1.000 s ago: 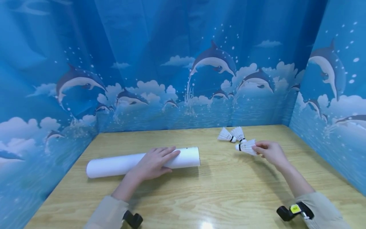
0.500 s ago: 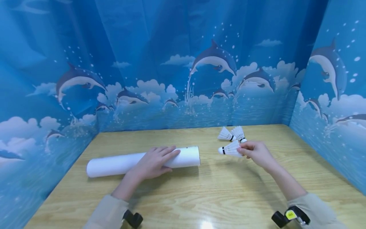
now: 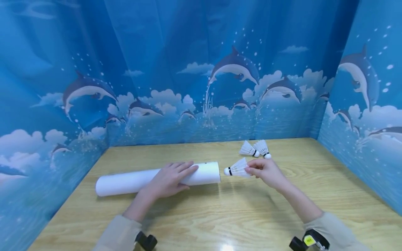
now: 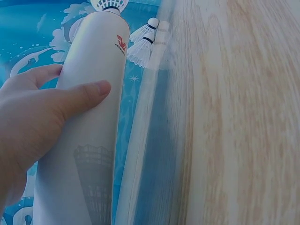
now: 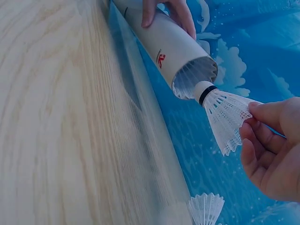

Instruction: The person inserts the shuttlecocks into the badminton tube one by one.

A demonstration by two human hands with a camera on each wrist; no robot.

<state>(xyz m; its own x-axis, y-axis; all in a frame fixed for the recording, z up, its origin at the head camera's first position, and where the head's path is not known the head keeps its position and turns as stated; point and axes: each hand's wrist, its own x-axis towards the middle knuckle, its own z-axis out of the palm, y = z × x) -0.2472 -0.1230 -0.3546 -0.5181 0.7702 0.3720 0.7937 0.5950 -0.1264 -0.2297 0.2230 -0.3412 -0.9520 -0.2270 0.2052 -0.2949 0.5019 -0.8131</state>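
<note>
A long white tube [image 3: 157,177] lies on its side on the wooden table [image 3: 220,216], its open end facing right. My left hand [image 3: 169,177] rests on top of the tube [image 4: 89,126], fingers laid over it and thumb along its side. My right hand [image 3: 265,171] pinches a white shuttlecock [image 3: 237,168] by its feather skirt, cork pointing left, just outside the tube's mouth [image 5: 194,77]. In the right wrist view the shuttlecock [image 5: 225,115] has its cork at the rim of the opening, with feathers visible inside the tube.
Two more white shuttlecocks [image 3: 255,149] lie on the table behind my right hand, near the back wall. Blue dolphin-print panels [image 3: 201,87] close the table in at the back and on both sides.
My right hand has carried the shuttlecock leftward from beside the other two to the tube's open end. The left hand and the tube have stayed put.
</note>
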